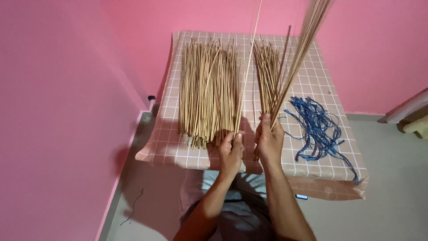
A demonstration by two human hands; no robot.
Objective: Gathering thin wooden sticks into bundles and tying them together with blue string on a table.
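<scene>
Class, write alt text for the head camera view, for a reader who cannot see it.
A person's right hand grips a raised bundle of thin tan sticks while the left hand pinches a single stick. Below, on a checked table against pink walls, lie two stick piles and blue cords.

The light is even and moderately bright, tinted warm by the pink walls, with no glare. It seems to come from above and the right: soft shadows fall left of and below the table, onto the floor under the left hand's fingers. Up beyond the right hand's fingertips, the raised sticks smear with motion blur; the wide lens bows the table's far edge.
</scene>
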